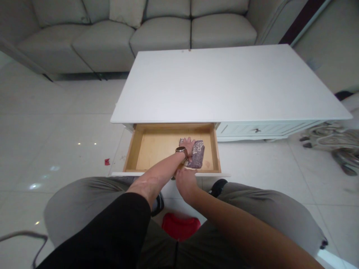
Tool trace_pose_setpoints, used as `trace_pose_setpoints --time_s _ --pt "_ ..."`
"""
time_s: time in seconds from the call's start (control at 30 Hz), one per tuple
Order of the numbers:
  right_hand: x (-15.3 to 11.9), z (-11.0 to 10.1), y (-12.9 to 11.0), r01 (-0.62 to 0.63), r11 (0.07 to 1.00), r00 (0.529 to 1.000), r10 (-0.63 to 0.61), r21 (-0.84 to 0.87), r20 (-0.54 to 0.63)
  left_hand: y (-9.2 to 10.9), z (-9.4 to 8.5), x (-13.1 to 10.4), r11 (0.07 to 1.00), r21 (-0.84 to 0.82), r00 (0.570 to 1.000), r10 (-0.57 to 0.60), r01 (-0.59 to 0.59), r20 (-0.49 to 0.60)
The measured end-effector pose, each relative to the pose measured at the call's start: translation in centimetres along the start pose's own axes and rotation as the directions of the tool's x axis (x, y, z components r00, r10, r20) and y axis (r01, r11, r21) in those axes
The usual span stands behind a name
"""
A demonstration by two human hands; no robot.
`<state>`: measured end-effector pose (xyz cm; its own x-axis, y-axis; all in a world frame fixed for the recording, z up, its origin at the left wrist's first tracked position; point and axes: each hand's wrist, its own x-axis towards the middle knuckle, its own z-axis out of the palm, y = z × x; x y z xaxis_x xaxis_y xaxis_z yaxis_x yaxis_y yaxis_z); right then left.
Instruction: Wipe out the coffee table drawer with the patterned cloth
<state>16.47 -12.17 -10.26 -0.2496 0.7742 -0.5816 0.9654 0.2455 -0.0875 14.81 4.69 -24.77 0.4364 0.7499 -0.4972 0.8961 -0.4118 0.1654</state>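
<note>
A wooden drawer is pulled out from under the white table top. Inside it, toward the right side, lies a folded purple-grey cloth with a pale pattern. My left hand, with a watch on the wrist, rests on the cloth's left part, fingers stretched out and apart. At the drawer's front panel, my right hand is closed over the top edge near the middle; its fingertips are partly hidden. A dark knob shows just left of that hand.
The white coffee table has a second, closed drawer on the right. Behind stands a grey sofa. A red object is between my legs, a red scrap lies on the tiles, and a cable runs at lower left.
</note>
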Motion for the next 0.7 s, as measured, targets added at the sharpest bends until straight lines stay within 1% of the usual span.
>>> trace_pose_setpoints --time_s 0.07,0.13,0.23,0.33,0.5,0.57,0.63,0.7 --pt "0.1 -0.1 -0.1 -0.01 1.0 1.0 0.01 -0.005 0.025 2.1 0.4 0.1 0.999 -0.008 0.999 0.037 -0.037 -0.02" --pt "0.2 0.0 -0.1 -0.016 0.999 1.0 0.017 -0.031 0.024 3.9 0.8 0.0 0.998 -0.034 0.997 0.044 -0.046 -0.065" --pt "0.3 0.3 -0.1 -0.029 0.998 1.0 0.029 -0.055 -0.002 5.5 1.2 -0.5 0.995 -0.081 0.99 0.048 -0.06 -0.136" --pt "0.2 0.4 0.0 -0.007 0.999 1.0 0.008 -0.052 0.018 5.9 1.1 -1.2 0.991 -0.11 0.982 0.049 -0.07 -0.182" --pt "-0.2 0.1 0.1 0.046 0.993 0.997 -0.04 -0.106 0.061 5.7 0.3 -1.5 0.991 -0.129 0.959 -0.005 -0.033 -0.283" --pt "-0.2 -0.1 0.1 0.047 0.994 0.997 -0.042 -0.098 0.058 5.5 0.3 -1.2 0.99 -0.136 0.968 0.005 -0.04 -0.25" --pt "-0.1 -0.3 0.1 0.032 0.997 0.998 -0.028 -0.076 0.058 5.3 0.6 -0.9 0.988 -0.131 0.984 0.054 -0.077 -0.167" --pt "0.1 -0.5 0.0 0.013 0.998 0.997 -0.008 -0.06 0.078 5.1 1.1 -0.7 0.989 -0.109 0.99 0.091 -0.103 -0.107"
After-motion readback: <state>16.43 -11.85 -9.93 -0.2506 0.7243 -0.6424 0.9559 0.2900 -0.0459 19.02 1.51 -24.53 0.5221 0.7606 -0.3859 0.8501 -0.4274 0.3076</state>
